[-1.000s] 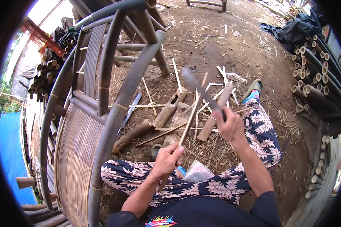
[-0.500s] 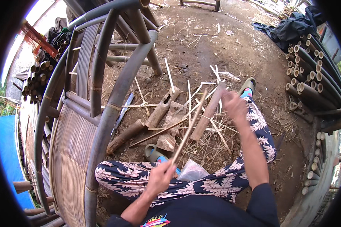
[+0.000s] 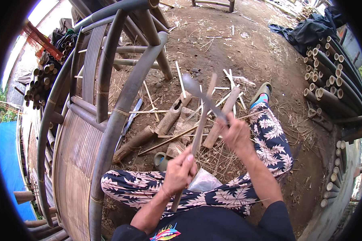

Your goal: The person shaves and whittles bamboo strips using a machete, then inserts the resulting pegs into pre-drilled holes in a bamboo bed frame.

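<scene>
My left hand grips a long, narrow bamboo strip above my lap. One end reaches down past my fist toward my shirt, and the other points forward over the ground. My right hand is closed around a knife, its grey blade smeared by motion and its handle mostly hidden in my fingers. The blade slants forward-left and crosses the strip in this view; whether they touch I cannot tell. Beyond my hands lie a round bamboo length and a notched bamboo piece.
A bamboo chair stands close on my left. Thin bamboo splints and shavings litter the dirt. A long blade lies beside the chair. Stacked bamboo poles line the right side. A clear plastic bag rests between my legs.
My right hand has come down and left, bringing the knife across the strip. The strip has shifted and now stands more upright in the picture, extending below my left fist.
</scene>
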### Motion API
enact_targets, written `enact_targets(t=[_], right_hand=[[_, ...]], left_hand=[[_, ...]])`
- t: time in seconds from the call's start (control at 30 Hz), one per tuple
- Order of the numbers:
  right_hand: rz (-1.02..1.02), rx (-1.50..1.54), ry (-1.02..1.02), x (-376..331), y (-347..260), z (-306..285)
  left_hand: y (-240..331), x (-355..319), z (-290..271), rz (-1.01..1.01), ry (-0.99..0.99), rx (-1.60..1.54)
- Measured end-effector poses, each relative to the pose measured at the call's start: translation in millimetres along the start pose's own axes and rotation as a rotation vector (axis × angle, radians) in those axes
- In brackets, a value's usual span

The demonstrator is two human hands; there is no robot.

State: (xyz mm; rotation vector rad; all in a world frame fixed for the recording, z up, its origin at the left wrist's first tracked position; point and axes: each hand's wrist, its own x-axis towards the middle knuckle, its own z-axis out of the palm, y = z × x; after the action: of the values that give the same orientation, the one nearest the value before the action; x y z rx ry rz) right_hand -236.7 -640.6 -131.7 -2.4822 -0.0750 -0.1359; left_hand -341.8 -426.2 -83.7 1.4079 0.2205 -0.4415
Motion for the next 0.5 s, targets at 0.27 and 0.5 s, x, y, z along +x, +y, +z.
enact_targets(t=[0.27,0.5], right_hand=[[0.409,1.029,-0.104,58,71,-67],[0.389,1.628,-0.382,-9,-33,-32]], left_hand=[[-21,-23,-7,0.015,-0.140,-0.045],[-47,46,-24,0.170,-0.394,0.127]])
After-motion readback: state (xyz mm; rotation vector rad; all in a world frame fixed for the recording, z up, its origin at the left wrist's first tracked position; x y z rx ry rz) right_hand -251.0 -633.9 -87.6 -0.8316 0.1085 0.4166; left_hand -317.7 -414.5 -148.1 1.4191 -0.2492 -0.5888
